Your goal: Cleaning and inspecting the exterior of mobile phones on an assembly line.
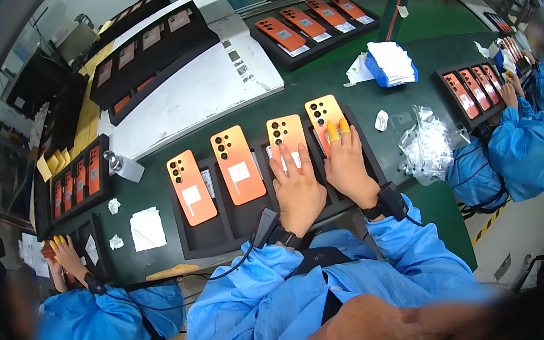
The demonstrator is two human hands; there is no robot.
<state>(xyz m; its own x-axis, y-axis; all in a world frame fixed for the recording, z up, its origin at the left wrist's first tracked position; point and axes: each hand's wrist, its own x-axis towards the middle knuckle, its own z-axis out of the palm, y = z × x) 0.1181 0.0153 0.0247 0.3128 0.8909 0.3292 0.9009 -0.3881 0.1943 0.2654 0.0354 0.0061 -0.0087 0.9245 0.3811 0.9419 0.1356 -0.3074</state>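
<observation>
A row of orange phones lies back side up across a black compartmented tray [207, 240], their camera ends reaching past its far edge. My left hand [300, 197] rests with outstretched fingers on the third phone [285, 128], partly hiding its white label. On the rightmost phone [321, 109], my right hand [349, 167] lies with straight fingers, two of them in yellow finger cots. Neither hand is wrapped around a phone. The leftmost phone [192, 188] and the second phone [239, 165] show white labels and are untouched.
Left of the tray are a folded white cloth [147, 228] and a dispenser bottle [126, 167]. To its right lie a plastic bag [427, 147] of small parts and a blue pack of wipes [391, 64]. More phone trays [320, 45] stand behind. Co-workers in blue sit on both sides.
</observation>
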